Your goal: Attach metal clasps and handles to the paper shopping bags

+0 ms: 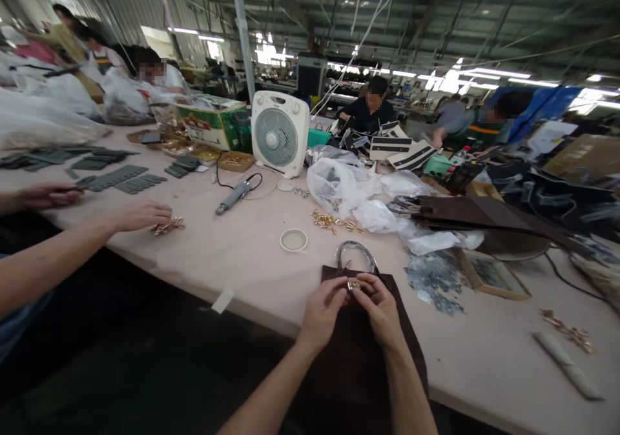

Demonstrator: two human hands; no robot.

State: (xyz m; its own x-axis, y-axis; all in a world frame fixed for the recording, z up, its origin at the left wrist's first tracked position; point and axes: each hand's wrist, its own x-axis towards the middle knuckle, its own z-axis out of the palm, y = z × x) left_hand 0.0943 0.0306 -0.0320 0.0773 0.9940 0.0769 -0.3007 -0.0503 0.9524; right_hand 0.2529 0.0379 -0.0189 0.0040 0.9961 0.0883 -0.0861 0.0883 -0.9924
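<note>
A dark brown handbag (358, 338) lies over the table's front edge, its plastic-wrapped handle (361, 249) pointing away from me. Near its top edge sits a small gold metal clasp (354, 285). My left hand (323, 309) pinches the clasp's left side between thumb and fingers. From the right, my right hand (378, 303) grips the same clasp, fingers curled over it. Both wrists rest above the bag's body. How the clasp joins the bag is too small to make out.
Gold fittings (332, 221), a tape roll (293, 241) and a white fan (279, 131) stand beyond the bag. Grey metal pieces (433, 280) and a shallow box (491, 275) lie right. At left, a co-worker's hand (143, 215) touches more gold fittings; grey strips (119, 178) lie behind.
</note>
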